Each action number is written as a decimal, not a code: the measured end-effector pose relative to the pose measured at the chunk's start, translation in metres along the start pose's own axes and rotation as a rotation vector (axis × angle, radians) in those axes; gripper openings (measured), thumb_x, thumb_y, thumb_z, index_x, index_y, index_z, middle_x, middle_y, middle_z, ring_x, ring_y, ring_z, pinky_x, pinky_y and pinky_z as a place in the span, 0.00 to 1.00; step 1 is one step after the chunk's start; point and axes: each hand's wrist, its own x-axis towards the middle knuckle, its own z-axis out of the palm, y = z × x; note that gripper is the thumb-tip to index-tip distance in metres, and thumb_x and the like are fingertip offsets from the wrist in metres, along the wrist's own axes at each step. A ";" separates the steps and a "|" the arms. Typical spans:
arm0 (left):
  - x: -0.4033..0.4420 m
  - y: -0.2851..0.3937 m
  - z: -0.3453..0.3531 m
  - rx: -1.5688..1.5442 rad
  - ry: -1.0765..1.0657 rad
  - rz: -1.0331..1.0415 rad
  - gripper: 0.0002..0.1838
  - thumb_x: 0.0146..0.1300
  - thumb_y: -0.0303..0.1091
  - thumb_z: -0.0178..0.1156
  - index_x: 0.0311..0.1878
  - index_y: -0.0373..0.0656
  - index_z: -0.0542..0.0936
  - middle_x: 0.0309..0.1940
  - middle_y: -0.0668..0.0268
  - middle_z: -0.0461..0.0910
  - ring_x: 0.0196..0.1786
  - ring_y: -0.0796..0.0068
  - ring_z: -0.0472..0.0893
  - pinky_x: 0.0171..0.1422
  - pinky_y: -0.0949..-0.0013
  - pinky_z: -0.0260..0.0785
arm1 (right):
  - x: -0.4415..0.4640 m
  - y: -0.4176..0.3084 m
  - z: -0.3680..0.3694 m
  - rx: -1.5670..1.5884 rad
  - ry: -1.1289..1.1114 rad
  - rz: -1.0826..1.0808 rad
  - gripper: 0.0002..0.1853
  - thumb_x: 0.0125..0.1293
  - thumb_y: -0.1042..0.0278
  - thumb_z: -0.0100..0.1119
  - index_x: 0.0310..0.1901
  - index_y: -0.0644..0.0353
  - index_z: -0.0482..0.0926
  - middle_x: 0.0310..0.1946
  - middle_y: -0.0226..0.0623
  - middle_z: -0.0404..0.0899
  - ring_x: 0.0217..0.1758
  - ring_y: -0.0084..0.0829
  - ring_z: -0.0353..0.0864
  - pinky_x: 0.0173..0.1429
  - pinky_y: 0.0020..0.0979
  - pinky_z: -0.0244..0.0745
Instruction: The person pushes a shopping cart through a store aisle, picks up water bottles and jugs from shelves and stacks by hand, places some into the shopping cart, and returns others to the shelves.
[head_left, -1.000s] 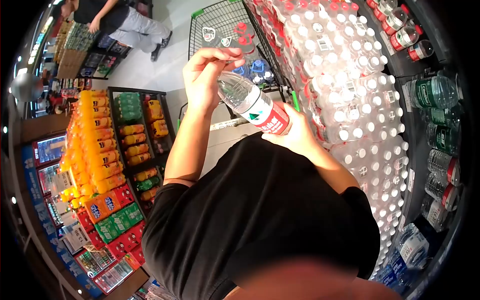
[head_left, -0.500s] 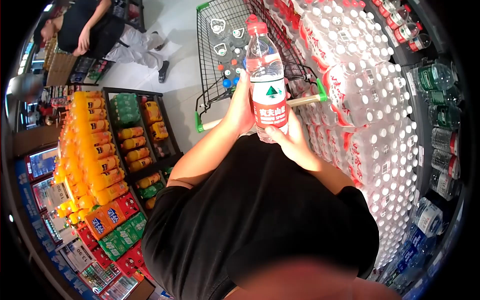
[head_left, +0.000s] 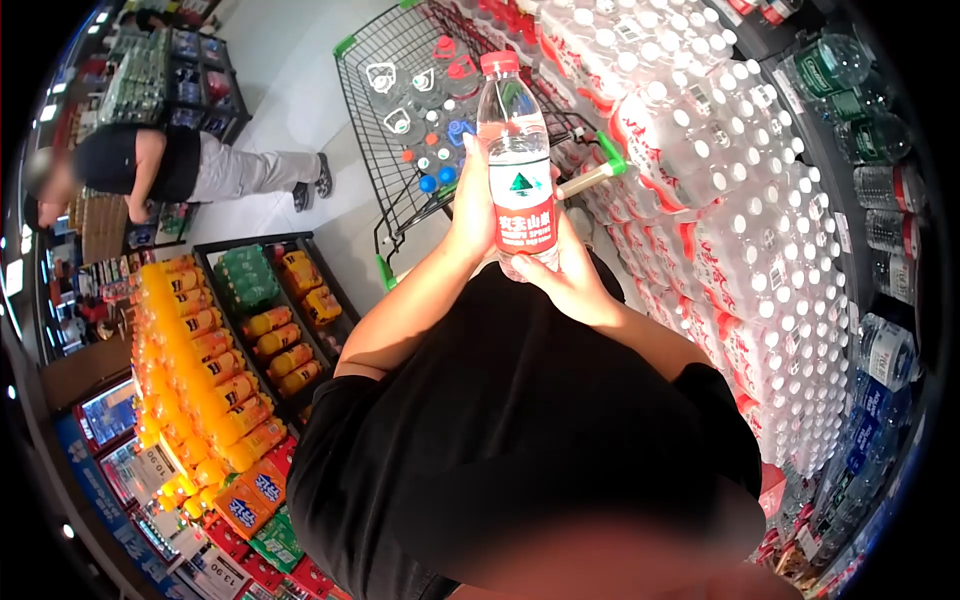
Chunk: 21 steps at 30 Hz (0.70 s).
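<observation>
A clear water bottle (head_left: 515, 130) with a red cap and a red-and-white label stands nearly upright before my chest. My left hand (head_left: 474, 205) is wrapped round its left side, thumb along the label's edge. On the lower right, my right hand (head_left: 562, 268) grips the bottle near its base, the thumb across the front. Some fingers of both hands are hidden behind it. Just beyond the bottle is a black wire shopping cart (head_left: 362, 105) with green corners, holding several large bottles (head_left: 425, 95) with handles and smaller ones with blue, white and orange caps.
Shrink-wrapped water bottle packs (head_left: 680, 140) are stacked high along my right, beside a shelf of larger bottles (head_left: 835, 65). Orange drink bottles (head_left: 215, 370) and drink cartons (head_left: 250, 500) are piled on the left. A person (head_left: 160, 165) in a black top stands in the aisle beyond.
The view has turned a little, shifting the cart left and the stacked goods lower. At the upper left, the other person appears lower and in a different pose. Both hands keep hold of the bottle.
</observation>
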 end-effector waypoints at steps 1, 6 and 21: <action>0.008 -0.001 0.005 0.002 -0.009 -0.013 0.41 0.72 0.69 0.28 0.58 0.37 0.70 0.38 0.50 0.82 0.36 0.56 0.85 0.42 0.58 0.81 | 0.003 -0.006 -0.008 0.008 -0.006 0.003 0.31 0.69 0.73 0.61 0.68 0.62 0.55 0.53 0.35 0.72 0.51 0.22 0.78 0.52 0.27 0.79; 0.053 -0.019 0.026 0.110 -0.023 0.012 0.47 0.68 0.75 0.25 0.62 0.38 0.68 0.44 0.47 0.81 0.42 0.52 0.85 0.45 0.55 0.81 | 0.020 -0.025 -0.059 0.075 -0.048 0.048 0.31 0.69 0.73 0.61 0.67 0.63 0.56 0.55 0.35 0.72 0.57 0.24 0.75 0.61 0.32 0.74; 0.151 -0.089 0.113 0.810 -0.209 0.475 0.29 0.72 0.35 0.52 0.72 0.34 0.58 0.63 0.55 0.69 0.64 0.65 0.71 0.70 0.63 0.60 | 0.089 -0.130 -0.257 -0.383 0.012 -0.065 0.40 0.45 0.77 0.78 0.62 0.60 0.70 0.52 0.36 0.81 0.57 0.28 0.79 0.64 0.35 0.73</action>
